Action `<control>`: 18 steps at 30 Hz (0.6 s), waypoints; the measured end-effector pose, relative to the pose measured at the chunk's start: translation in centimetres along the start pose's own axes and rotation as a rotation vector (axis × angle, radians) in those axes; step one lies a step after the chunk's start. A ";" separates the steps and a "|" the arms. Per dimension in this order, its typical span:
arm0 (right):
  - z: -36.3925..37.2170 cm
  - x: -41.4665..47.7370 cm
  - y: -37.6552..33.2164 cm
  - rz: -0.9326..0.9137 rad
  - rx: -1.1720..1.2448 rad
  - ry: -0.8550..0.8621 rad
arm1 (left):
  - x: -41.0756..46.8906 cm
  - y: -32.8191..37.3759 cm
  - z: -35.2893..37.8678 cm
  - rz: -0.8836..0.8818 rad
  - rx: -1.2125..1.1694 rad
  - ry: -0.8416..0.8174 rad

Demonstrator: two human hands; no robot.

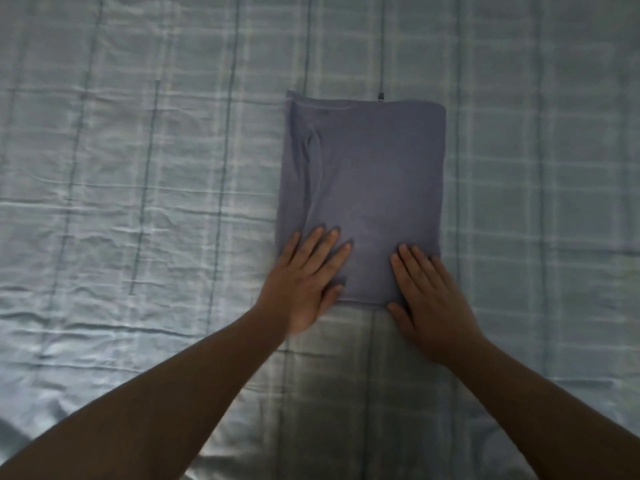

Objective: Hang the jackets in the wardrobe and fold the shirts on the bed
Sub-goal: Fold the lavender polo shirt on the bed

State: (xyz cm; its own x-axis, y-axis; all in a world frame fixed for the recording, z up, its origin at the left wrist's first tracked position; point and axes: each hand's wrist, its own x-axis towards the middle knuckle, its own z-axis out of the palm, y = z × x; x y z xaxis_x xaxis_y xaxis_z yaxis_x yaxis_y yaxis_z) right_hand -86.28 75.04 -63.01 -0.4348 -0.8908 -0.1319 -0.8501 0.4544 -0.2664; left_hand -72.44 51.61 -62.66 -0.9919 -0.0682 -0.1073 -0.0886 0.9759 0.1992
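Shirt (374,168) folded, checked bedsheet (138,168) around, left hand (308,271) and right hand (427,289) laid flat on near end

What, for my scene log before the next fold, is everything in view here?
folded shirt: one, blue-grey, lying flat on the bed right of centre.
bed sheet: one, pale blue-grey with a check pattern, wrinkled, filling the whole view.
small dark item: one, dark, on the sheet at the shirt's far edge; too small to identify.
left hand: one, fingers straight, resting flat on the shirt's near left corner.
right hand: one, fingers straight, resting flat on the shirt's near right corner.
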 end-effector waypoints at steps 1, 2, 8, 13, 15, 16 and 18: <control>-0.2 -0.1 0.2 -0.019 -0.002 -0.014 | 0.0 0.0 -0.2 0.010 0.006 -0.017; -0.5 -0.1 0.3 -0.037 -0.009 -0.034 | -0.1 -0.1 -0.5 0.027 0.008 -0.042; -2.1 0.3 0.4 -0.075 -0.112 -0.176 | -0.8 -1.8 -2.1 0.169 0.137 -0.227; -3.4 0.4 0.9 -0.074 -0.152 -0.150 | -1.1 -1.3 -2.3 0.149 0.176 -0.187; -4.1 -0.1 0.7 -0.071 -0.152 -0.132 | -1.5 -0.5 -2.7 0.128 0.165 -0.180; -4.4 -0.7 0.5 -0.077 -0.150 -0.123 | -1.8 0.0 -3.0 0.126 0.151 -0.187; -5.0 -2.4 0.1 -0.101 -0.146 -0.129 | -3.0 1.1 -3.5 0.131 0.116 -0.194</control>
State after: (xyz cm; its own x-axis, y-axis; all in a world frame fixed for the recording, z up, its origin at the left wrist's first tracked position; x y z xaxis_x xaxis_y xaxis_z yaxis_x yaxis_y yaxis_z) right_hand -86.84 77.25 -58.00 -0.3119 -0.9205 -0.2352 -0.9253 0.3506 -0.1449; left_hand -69.89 52.21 -58.69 -0.9571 0.0908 -0.2751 0.0619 0.9918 0.1120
